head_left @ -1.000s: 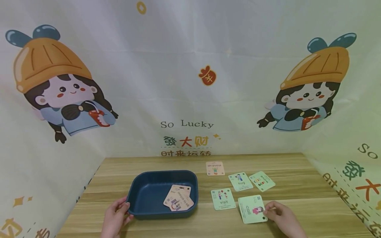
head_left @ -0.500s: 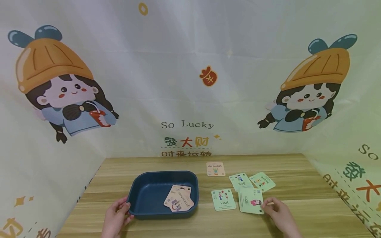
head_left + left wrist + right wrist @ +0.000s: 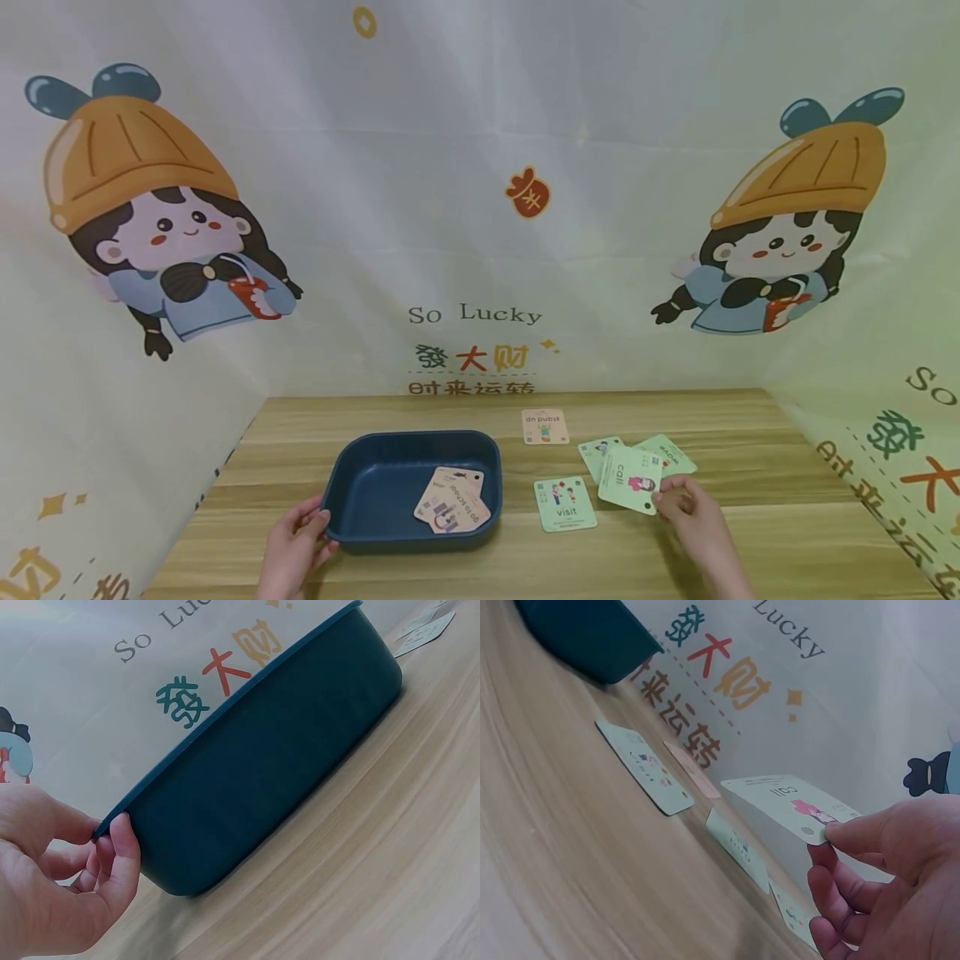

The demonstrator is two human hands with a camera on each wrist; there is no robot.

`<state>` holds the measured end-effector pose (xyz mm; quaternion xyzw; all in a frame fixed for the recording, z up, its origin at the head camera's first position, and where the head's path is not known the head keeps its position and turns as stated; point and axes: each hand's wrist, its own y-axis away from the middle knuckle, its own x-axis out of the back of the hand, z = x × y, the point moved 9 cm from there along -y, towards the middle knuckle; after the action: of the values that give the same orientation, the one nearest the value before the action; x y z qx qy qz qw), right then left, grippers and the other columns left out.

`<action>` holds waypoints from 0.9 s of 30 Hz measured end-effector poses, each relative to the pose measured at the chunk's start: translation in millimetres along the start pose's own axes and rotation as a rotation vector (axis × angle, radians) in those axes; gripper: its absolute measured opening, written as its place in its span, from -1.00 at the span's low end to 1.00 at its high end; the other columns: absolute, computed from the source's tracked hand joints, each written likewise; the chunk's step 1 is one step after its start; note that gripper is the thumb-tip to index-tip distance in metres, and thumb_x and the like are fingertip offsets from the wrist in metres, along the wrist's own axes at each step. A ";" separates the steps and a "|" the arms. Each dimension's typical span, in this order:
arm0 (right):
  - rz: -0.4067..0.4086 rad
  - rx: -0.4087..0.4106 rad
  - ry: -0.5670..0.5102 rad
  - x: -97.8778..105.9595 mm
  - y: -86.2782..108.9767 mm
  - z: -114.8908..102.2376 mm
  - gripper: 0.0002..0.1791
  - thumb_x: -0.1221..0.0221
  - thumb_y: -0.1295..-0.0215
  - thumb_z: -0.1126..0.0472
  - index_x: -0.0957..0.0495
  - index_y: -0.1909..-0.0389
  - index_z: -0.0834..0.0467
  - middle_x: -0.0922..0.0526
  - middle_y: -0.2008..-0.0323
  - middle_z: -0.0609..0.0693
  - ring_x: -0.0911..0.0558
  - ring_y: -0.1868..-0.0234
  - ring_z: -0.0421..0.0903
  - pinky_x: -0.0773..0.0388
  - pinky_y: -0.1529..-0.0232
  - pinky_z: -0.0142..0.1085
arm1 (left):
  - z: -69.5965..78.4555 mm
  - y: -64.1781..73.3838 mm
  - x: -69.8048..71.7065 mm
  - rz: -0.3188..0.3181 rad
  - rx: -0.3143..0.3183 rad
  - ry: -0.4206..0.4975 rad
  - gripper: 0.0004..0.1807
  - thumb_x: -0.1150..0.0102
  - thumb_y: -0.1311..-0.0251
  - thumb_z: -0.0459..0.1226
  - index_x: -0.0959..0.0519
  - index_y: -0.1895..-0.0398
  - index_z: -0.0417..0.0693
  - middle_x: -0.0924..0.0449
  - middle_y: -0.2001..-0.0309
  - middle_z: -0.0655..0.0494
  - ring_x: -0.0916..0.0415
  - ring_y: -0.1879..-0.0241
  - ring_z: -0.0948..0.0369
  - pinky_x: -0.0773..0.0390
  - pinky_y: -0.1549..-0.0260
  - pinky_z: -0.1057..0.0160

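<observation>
My right hand [image 3: 693, 517] pinches the edge of a green "call" card [image 3: 628, 479] between thumb and fingers. In the right wrist view that card [image 3: 787, 806] hangs above the table, apart from the cards below. From the head it overlaps the green "hug" card [image 3: 594, 452] and part of the "wave" card [image 3: 667, 450]. My left hand [image 3: 296, 546] pinches the left rim of a dark blue tray [image 3: 408, 546], thumb on the rim and fingers beneath, as the left wrist view shows. Inside the tray's right half lie pinkish cards, the top one a "go to school" card [image 3: 459, 507].
A green "visit" card [image 3: 565, 504] lies between the tray and my right hand. Farther back is a pink "stand up" card [image 3: 545, 426]. The wooden table [image 3: 465, 579] ends at a printed cloth backdrop [image 3: 480, 250], which also rises at both sides.
My right hand has carried the "call" card away from me and slightly left, so it now covers part of the "hug" card. The left hand and tray stay put.
</observation>
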<state>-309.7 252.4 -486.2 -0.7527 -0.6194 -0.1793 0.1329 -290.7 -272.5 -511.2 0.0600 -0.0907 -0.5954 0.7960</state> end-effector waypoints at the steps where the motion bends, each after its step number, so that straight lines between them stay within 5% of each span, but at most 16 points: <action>1: 0.000 0.009 -0.003 -0.1 -0.8 -2.8 -0.75 -0.12 -0.25 0.22 -0.40 0.10 0.22 -0.64 0.42 0.06 -0.54 0.35 -0.14 -0.36 0.40 -0.37 | 0.2 -0.1 -0.3 -0.002 -0.002 0.003 -0.52 0.15 -0.31 -0.38 -0.13 -0.25 -0.42 -0.28 0.08 -0.14 -0.43 0.36 0.25 -0.60 0.44 0.36; 10: 0.006 0.053 -0.039 -5.4 -9.4 -24.8 -0.74 -0.12 -0.25 0.22 -0.40 0.10 0.25 -0.67 0.42 0.08 -0.61 0.31 -0.11 -0.42 0.25 -0.36 | 0.1 -0.8 -0.3 0.000 -0.004 0.015 -0.52 0.14 -0.31 -0.39 -0.13 -0.25 -0.43 -0.28 0.12 -0.11 -0.42 0.37 0.28 -0.60 0.46 0.37; 27: 0.010 0.064 -0.115 -20.2 -24.8 -49.1 -0.78 -0.09 -0.27 0.24 -0.38 0.10 0.21 -0.61 0.46 0.09 -0.54 0.33 -0.06 -0.41 0.33 -0.32 | 1.1 0.0 -0.5 -0.001 0.009 0.008 -0.52 0.15 -0.32 -0.38 -0.13 -0.25 -0.42 -0.28 0.10 -0.13 -0.42 0.36 0.26 -0.60 0.45 0.36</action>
<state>-342.6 218.7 -451.3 -0.7602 -0.6276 -0.1155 0.1220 -291.1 -272.1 -510.1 0.0660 -0.0901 -0.5952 0.7958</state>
